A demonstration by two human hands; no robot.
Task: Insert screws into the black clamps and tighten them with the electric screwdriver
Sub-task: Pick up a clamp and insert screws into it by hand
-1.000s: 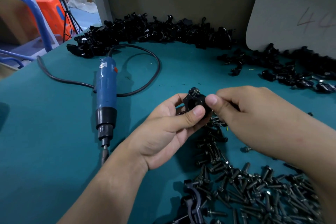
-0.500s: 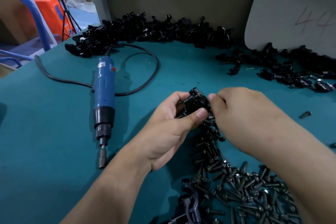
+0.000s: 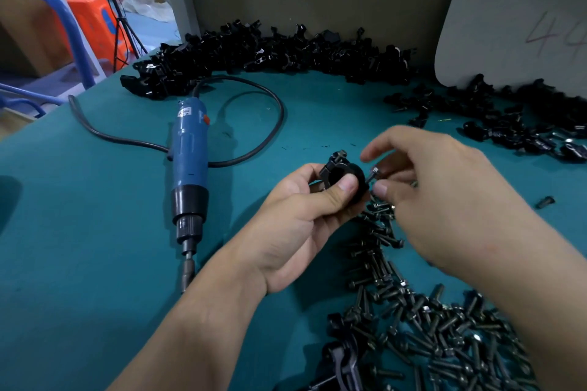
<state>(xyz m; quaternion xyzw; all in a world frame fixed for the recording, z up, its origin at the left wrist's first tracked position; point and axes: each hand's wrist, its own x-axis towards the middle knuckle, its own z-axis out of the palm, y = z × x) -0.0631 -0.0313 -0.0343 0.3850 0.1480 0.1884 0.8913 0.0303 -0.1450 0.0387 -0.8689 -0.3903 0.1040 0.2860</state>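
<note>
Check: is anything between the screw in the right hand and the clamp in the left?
Nothing visible. The right hand pinches the screw right beside the clamp; the left hand has its thumb across the clamp's front, clear of that side.

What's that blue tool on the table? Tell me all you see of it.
The electric screwdriver lies flat on the teal table, with nobody holding it. Its blue, plastic-looking body has a small label and an orange-red switch near the far end, then a black collar, metal chuck and bit pointing toward the person. A black cord leaves the far end and loops across the table.
</note>
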